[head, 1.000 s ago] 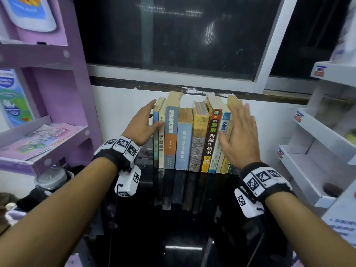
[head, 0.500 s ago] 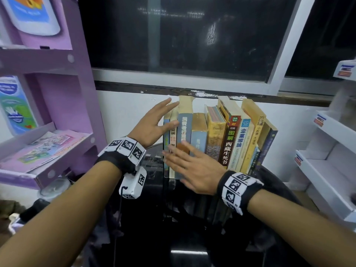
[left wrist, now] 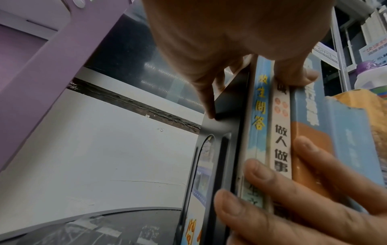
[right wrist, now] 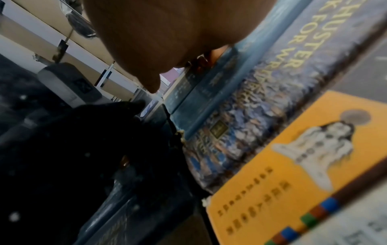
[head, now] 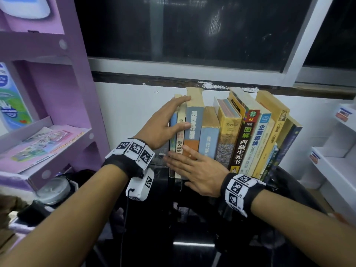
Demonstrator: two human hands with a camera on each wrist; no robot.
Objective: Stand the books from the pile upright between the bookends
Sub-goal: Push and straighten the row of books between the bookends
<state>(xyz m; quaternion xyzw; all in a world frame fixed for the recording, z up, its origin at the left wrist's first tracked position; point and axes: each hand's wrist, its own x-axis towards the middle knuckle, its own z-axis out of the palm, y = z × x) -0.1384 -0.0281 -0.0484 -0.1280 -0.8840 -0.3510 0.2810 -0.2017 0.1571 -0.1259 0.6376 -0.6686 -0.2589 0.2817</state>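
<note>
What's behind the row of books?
Behind the books is a white wall, with a dark window above. The wall directly behind them is hidden.

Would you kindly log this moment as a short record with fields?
left hand: flat against the left end of the row, thumb on a spine
right hand: fingers flat across the lower spines
books: upright on the left, leaning on the right
left bookend: black, against the first book
surface: dark, glossy

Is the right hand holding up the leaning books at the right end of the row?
No, the right hand lies flat across the spines at the left end.
</note>
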